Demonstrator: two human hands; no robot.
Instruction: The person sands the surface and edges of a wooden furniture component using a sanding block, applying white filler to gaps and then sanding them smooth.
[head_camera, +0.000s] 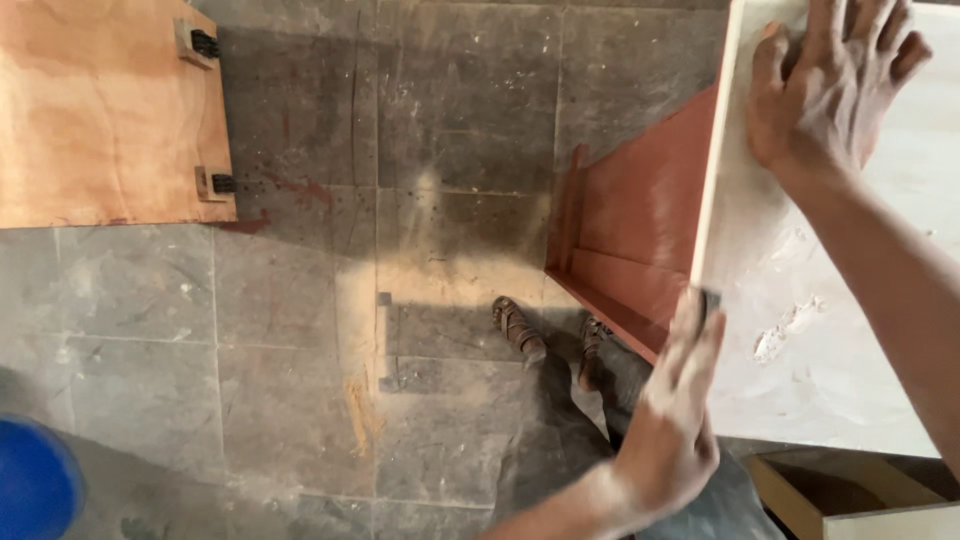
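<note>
Left hand: I see my left hand (680, 400) nearest the camera, fingers straight and together, pressed against the near corner of the white board (830, 300); something small and dark sits under the fingertips, too hidden to name.
White board: dusty, with pale smears; cut off at the right and top edges of view.
Right hand: my right hand (830, 85) lies flat and spread on the board's far end, gripping nothing.
Red-brown panel: the red-brown panel (640, 220) sits just left of the board, partly hidden beneath it.
Feet: sandalled feet (550, 335) stand left of the board, on the grey tiled floor (300, 350).
Plywood sheet: the plywood sheet (100, 110), well left of the board, is cropped.
Blue object: the blue object (35, 480), far left, is blurred.
</note>
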